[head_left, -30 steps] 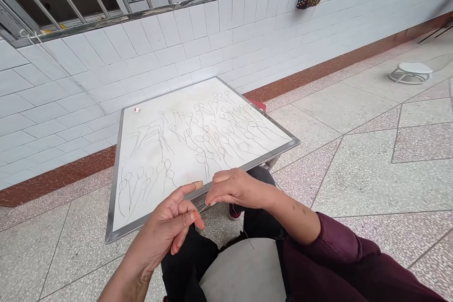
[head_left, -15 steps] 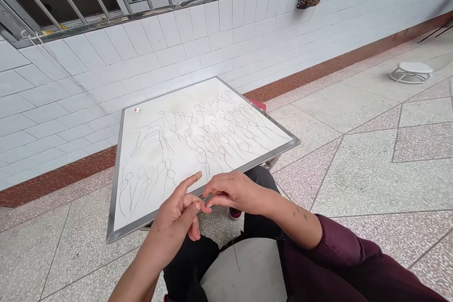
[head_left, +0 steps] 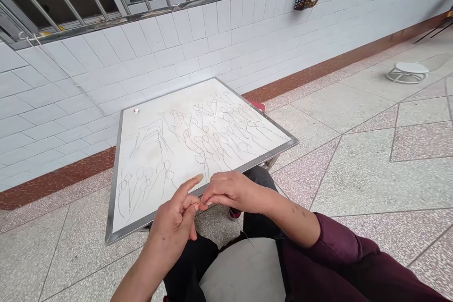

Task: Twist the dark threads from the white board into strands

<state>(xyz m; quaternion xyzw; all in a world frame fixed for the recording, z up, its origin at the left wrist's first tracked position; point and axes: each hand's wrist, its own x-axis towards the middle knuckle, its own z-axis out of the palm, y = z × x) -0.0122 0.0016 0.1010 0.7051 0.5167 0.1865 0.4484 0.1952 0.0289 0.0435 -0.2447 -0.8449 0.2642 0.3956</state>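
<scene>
Through the head camera, my only feed, I take the table (head_left: pixel 198 89) as my landmark. Just off its near edge, the left hand (head_left: pixel 175 219) and the right hand (head_left: pixel 230 189) meet fingertip to fingertip. The right hand is pinched on a thin wire (head_left: pixel 244 232), whose loose tail drops below table height towards the grey cover (head_left: pixel 244 269) on the lap. The left hand is pinched closed too, most likely on the same wire, but from here its fingertips hide what lies between them. I read this meeting of the hands as a way to control a very short stretch of wire. Working off the edge seems to leave the tail room to hang clear. One left finger, with a tan wrap (head_left: pixel 200 177) at its tip, points out over the edge, perhaps to keep that tip out of the pinch.

Loop-ended wires (head_left: pixel 205 170) lie flat on the table, across its middle and right and in a smaller group at its near left. Their stems mostly run towards the near edge; I judge that they are spread like this to avoid tangling. Angular bent wires (head_left: pixel 152 134) form their own group left of the table's middle, perhaps sorted by shape. A small red-and-white object (head_left: pixel 136 111) sits at the table's far left corner, well apart from the wires; I can't tell what it is.
</scene>
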